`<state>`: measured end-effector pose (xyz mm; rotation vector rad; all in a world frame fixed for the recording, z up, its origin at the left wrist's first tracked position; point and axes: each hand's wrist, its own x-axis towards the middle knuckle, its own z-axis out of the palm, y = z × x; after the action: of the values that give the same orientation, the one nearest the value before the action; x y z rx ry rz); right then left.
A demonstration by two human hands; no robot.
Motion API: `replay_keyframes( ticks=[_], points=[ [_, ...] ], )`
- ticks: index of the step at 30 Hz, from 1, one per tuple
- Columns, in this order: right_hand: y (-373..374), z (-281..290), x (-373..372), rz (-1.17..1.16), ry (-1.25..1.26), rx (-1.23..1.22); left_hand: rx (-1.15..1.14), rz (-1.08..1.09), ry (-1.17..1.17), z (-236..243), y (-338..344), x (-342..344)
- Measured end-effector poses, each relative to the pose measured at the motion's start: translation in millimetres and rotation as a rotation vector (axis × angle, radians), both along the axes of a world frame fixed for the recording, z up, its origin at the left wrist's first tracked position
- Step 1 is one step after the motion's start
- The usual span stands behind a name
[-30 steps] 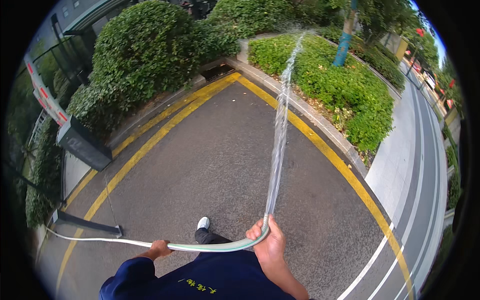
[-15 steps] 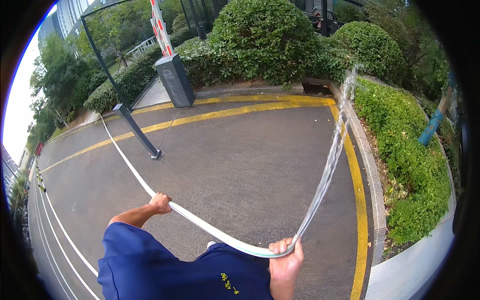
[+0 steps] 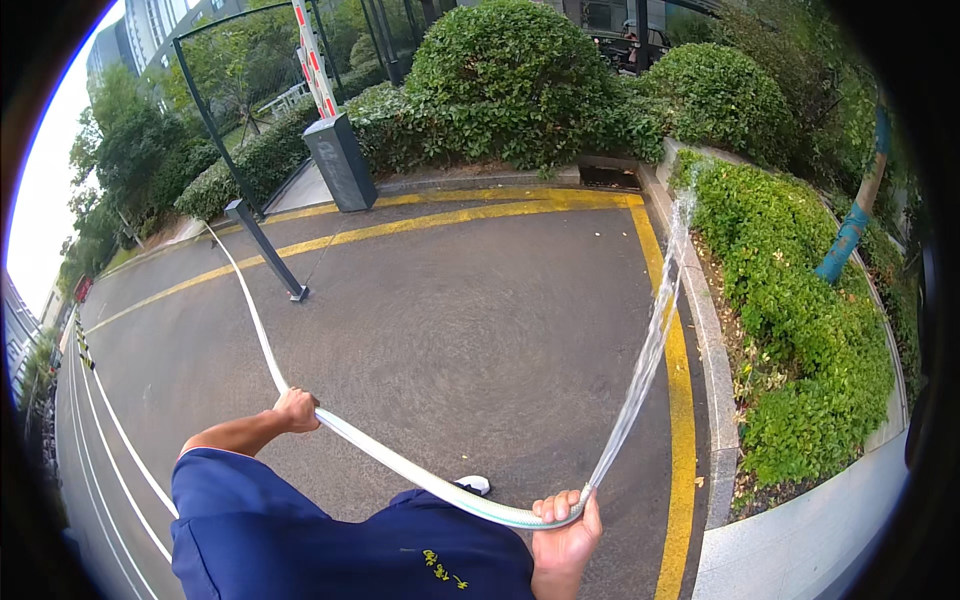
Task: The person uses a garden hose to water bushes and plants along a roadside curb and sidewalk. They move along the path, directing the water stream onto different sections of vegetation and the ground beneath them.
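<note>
A white garden hose (image 3: 400,463) with a thin green stripe runs from the far left across the front of my body. My left hand (image 3: 297,410) is closed around its middle stretch, arm reaching out to the left. Close to its open end, my right hand (image 3: 566,530) grips the hose with the fingers wrapped over it and the thumb by the mouth. From there a stream of water (image 3: 645,370) shoots forward and slightly right. It breaks up over the low green hedge (image 3: 770,290) behind the kerb.
A grey stone kerb (image 3: 712,370) edges the planting bed at right. A dark post (image 3: 268,252) stands on the asphalt beside the hose; behind it is a barrier box (image 3: 341,163) with a red-and-white arm. Round bushes (image 3: 510,85) line the back, near a drain opening (image 3: 610,177).
The water now lands on the hedge rather than near the kerb's far corner. My left hand and the hose have shifted slightly left in view. A white shoe shows more.
</note>
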<state>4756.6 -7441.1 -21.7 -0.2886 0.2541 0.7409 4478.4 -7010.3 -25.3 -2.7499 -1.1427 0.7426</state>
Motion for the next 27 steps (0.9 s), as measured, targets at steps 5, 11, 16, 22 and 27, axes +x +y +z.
replay_keyframes(
  ticks=[5,11,16,22,27],
  points=[
    [-129.9,-16.7,27.5,-0.134,-0.039,0.034,-0.005,0.03,-0.062,-25.1,-135.7,33.9],
    [-325.6,-42.1,28.8,-0.262,0.05,0.068,-0.015,-0.021,0.05,-29.0,-319.8,33.6],
    [-494.8,-19.6,36.1,-0.486,0.123,0.033,-0.042,-0.075,0.246,15.2,-476.8,95.9],
    [-678.0,-8.1,93.7,-0.662,0.102,-0.033,-0.117,-0.093,0.266,23.7,-661.6,190.1],
    [-840.6,-16.5,165.5,-0.795,0.092,-0.165,-0.19,-0.066,0.238,-1.3,-833.1,279.5]
  ],
)
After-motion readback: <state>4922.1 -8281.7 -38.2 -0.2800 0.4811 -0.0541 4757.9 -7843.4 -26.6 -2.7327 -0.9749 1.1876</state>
